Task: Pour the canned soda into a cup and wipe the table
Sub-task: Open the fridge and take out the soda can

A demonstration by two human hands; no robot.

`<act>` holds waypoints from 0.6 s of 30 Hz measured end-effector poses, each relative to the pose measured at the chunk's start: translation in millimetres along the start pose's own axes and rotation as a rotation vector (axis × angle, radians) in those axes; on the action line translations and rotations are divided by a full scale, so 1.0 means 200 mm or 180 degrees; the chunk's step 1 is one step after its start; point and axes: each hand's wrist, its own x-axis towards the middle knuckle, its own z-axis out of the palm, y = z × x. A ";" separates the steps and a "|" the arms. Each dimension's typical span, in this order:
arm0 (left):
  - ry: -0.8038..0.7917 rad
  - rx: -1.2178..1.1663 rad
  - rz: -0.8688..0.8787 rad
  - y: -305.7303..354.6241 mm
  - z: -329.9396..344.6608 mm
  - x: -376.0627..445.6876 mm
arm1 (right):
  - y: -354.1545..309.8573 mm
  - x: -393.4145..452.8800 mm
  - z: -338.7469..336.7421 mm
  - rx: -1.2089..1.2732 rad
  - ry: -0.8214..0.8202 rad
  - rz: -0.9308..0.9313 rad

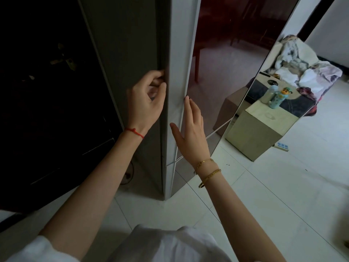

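The left hand [146, 100] has its fingers curled around the edge of a tall fridge door [176, 76], the fingertips tucked into the dark gap between the door and the grey cabinet side, so it grips that edge. A red string bracelet [134, 131] sits on its wrist. Just to the right of it, the right hand [190, 127] lies released, fingers straight and together, with the fingertips touching the door's front edge where the pale side meets the glossy reddish-brown front panel [209, 87]. Two gold bracelets [207, 172] circle the right wrist.

The soda can and the cup are not in sight; whether they are behind the door cannot be told.

Beyond the right hand, further right, a beige box-like stand [258, 137] stands on the white tiled floor [273, 195]. On its top stand a small pale bottle [271, 94] and, touching or just beside it, a light blue bottle with a cartoon-figure cap [279, 98]. Behind them lies a black spiral coil [272, 82], and past that a heap of crumpled clothes [306, 69]. A white power strip with blue buttons [282, 146] lies on the floor beside the stand.

To the left of the left hand is a dark door with a metal lock [64, 60]. No brand name, label or writing can be read anywhere. White clothing shows below both forearms.
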 end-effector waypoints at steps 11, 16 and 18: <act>-0.0105 0.0030 0.0097 0.01 -0.02 -0.02 | 0.00 -0.02 0.02 -0.0061 0.0117 -0.0025; -0.0043 -0.0050 0.0284 0.05 0.00 -0.08 | -0.02 -0.09 0.03 -0.0030 0.0348 0.0156; 0.0019 -0.0154 0.0451 0.10 0.02 -0.12 | -0.01 -0.15 0.02 0.0004 0.0583 0.0262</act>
